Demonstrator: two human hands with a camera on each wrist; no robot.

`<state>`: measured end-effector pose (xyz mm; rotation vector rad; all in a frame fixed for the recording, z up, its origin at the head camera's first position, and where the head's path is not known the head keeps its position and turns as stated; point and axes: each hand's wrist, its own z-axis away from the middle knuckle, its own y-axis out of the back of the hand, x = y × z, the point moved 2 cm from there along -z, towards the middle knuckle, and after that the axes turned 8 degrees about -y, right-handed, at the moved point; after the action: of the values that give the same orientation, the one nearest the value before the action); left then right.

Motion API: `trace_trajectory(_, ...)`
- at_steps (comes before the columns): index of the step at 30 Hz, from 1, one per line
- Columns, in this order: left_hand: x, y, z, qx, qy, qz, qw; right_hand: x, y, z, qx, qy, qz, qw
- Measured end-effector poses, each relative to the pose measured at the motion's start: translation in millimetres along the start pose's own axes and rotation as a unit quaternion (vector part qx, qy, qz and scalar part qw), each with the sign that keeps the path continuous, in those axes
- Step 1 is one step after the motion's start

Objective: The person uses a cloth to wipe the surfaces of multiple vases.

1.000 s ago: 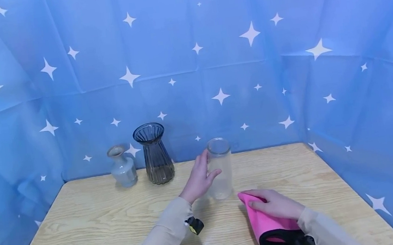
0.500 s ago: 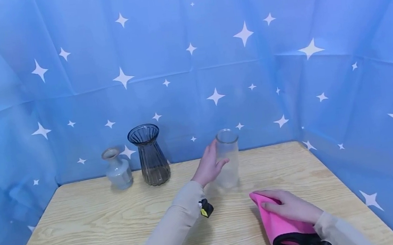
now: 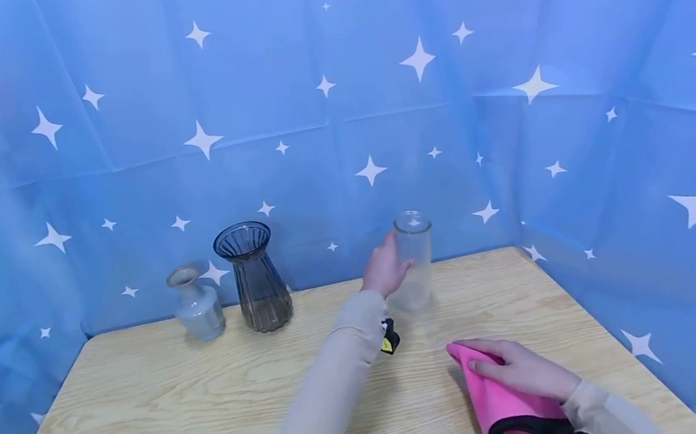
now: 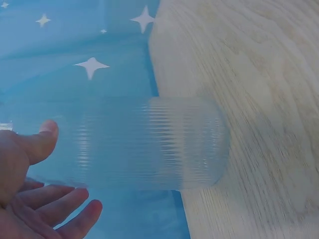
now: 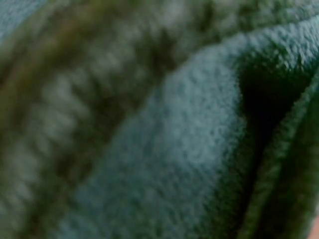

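Observation:
My left hand (image 3: 385, 268) grips a tall clear glass vase (image 3: 418, 266) near its top, with the thumb on the near side and fingers behind. In the left wrist view the ribbed glass vase (image 4: 164, 142) appears sideways, its base by the tabletop, the left hand (image 4: 40, 184) at its upper end. My right hand (image 3: 519, 368) pinches a folded pink cloth piece (image 3: 497, 401) with black trim, low over the table's right front. Only blurred, fuzzy dark fabric (image 5: 194, 109) fills the right wrist view.
A dark ribbed glass vase (image 3: 263, 285) and a small pale blue vase (image 3: 198, 308) stand at the back left of the wooden table (image 3: 184, 425). Behind and beside the table hangs a blue curtain (image 3: 276, 59) with white stars.
My left hand and the clear glass vase have moved right and back across the table. The right hand keeps its hold on the pink cloth. The head view has shifted slightly rightward.

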<state>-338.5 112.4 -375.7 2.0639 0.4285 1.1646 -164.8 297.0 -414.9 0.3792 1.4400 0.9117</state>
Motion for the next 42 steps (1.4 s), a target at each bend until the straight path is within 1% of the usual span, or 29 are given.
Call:
trace_trajectory(2,1.3,-3.9,-3.7,0.009,0.012,-0.02,0.9997,-0.3,-0.6,0.5,-0.003,0.013,-0.002,1.0)
trace_trajectory(5,1.7,-9.2,-9.0,0.018,0.026,-0.046,0.9985,-0.5,-1.5,2.6,-0.005,0.017,-0.006,1.0)
trace_trajectory(9,2.2,-13.9,-13.4,0.024,0.045,-0.055,0.9972,1.7,-1.5,7.1,-0.008,0.02,-0.013,1.0)
trace_trajectory(12,3.7,-16.9,-13.5,0.022,0.05,-0.049,0.9973,5.4,-0.7,11.5,-0.01,0.017,-0.015,1.0)
trace_trajectory(14,3.6,-16.5,-11.1,0.018,0.054,-0.037,0.9977,6.1,-0.5,12.6,-0.011,0.018,-0.013,1.0)
trace_trajectory(18,2.9,-18.0,-4.0,-0.005,0.058,-0.004,0.9983,6.4,-0.3,13.7,-0.012,0.021,-0.013,1.0)
trace_trajectory(21,0.9,-19.3,1.7,-0.017,0.051,0.016,0.9984,5.3,-0.4,13.5,-0.009,0.025,-0.012,1.0)
trace_trajectory(24,-4.4,-18.9,7.8,-0.031,0.041,0.021,0.9985,3.3,-1.2,11.6,-0.004,0.02,-0.009,1.0)
trace_trajectory(27,-12.3,-14.8,15.6,-0.06,0.023,0.017,0.9978,0.8,-2.6,8.1,-0.002,0.007,-0.006,1.0)
trace_trajectory(31,-28.5,-3.9,30.4,-0.112,-0.009,0.002,0.9936,-4.0,-5.4,2.9,-0.005,0.006,-0.004,1.0)
trace_trajectory(33,-37.6,2.0,37.3,-0.13,-0.022,-0.009,0.9912,-6.6,-6.3,0.5,-0.005,0.008,-0.003,1.0)
trace_trajectory(38,-54.8,19.6,53.7,-0.153,-0.034,-0.033,0.9871,-12.7,-8.2,-6.1,-0.008,0.013,-0.006,1.0)
trace_trajectory(42,-62.9,32.4,71.0,-0.167,-0.043,-0.042,0.9842,-16.7,-10.9,-11.8,-0.026,0.022,-0.021,0.999)
